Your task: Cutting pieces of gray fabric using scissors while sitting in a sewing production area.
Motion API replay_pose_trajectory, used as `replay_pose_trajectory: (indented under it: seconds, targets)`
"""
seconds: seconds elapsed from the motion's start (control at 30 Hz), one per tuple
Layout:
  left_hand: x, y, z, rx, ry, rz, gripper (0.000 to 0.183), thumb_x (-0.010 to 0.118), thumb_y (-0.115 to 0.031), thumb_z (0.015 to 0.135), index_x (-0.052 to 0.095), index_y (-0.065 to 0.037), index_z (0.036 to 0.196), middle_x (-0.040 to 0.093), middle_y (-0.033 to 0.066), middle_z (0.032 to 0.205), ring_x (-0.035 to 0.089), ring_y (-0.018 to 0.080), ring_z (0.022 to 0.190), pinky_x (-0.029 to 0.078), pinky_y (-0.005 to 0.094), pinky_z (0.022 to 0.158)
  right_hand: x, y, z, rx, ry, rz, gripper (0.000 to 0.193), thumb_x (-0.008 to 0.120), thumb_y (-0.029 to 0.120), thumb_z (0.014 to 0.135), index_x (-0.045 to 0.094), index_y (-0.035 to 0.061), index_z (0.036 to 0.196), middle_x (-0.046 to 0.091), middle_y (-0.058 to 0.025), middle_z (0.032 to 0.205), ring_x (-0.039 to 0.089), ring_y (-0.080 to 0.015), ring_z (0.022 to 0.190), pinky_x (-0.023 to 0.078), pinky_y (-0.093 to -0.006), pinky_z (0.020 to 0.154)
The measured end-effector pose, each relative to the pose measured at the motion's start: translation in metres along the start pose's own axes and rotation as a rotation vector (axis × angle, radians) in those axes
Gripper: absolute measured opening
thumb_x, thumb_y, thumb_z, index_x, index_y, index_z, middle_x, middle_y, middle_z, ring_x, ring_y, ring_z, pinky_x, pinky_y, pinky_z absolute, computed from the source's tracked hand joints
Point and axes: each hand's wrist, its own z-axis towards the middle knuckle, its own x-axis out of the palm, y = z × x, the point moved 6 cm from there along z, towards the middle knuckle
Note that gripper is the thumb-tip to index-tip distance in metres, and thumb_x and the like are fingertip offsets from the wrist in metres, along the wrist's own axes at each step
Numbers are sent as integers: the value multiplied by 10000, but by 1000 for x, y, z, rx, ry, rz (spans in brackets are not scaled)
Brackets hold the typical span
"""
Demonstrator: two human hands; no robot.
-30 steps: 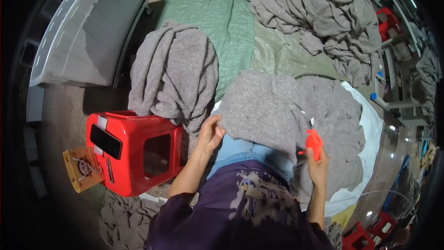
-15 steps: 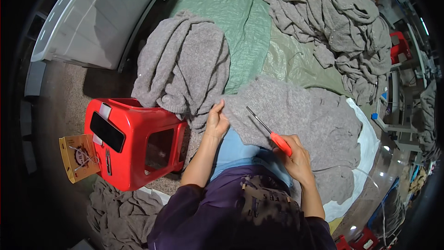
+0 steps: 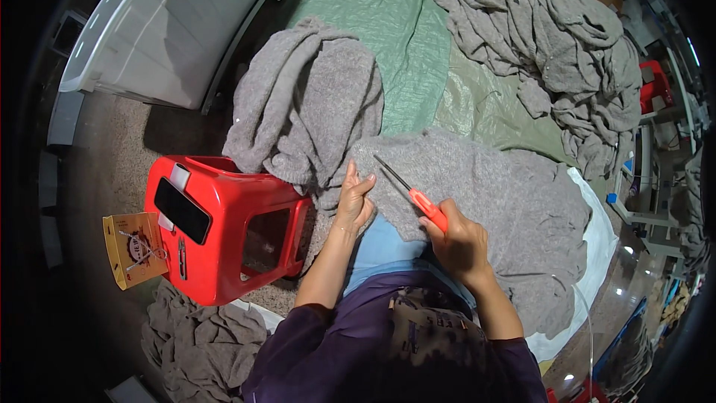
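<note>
Grey knit cloth [image 3: 477, 179] lies partly over the lap [image 3: 384, 246], perhaps so its near edge is within reach. At that edge, the left hand [image 3: 356, 203] has thumb and forefinger slightly parted; I cannot tell whether this grip pinches the cloth. The right hand [image 3: 460, 245] has its grip wrapped around an orange-handled tool [image 3: 422, 204], apparently to steady the slim shaft slanting across the cloth.

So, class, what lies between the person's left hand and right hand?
In the head view, grey knit fabric lies between the left hand and the right hand; the red-handled tool in the right hand's grip slants over it.
</note>
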Motion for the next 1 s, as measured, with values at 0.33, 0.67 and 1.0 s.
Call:
replay_pose_trajectory:
  seconds: [0.33,0.67,1.0]
  targets:
    - [8,-4,-5,53,-18,70,684,488,127,813,276,-88,1427,394,87,1397,427,223,1254,365,370,1042,-10,-7,-18,78,190,-66,257,604,300,858,484,72,853,571,-162,571,589,-382,542,452,-451,484]
    - [-13,-3,0,-47,-35,42,628,465,88,838,300,-71,1422,415,130,1381,456,250,1226,368,383,1033,-18,-9,-31,77,240,-67,294,600,335,861,455,80,833,572,-138,580,601,-361,573,460,-439,498]
    - [-32,-4,14,-64,-193,127,446,406,55,904,402,-75,1331,490,184,1264,538,264,1098,458,378,942,-40,-35,-66,143,461,-157,233,604,247,864,533,44,955,626,-135,678,629,-319,673,483,-382,604]
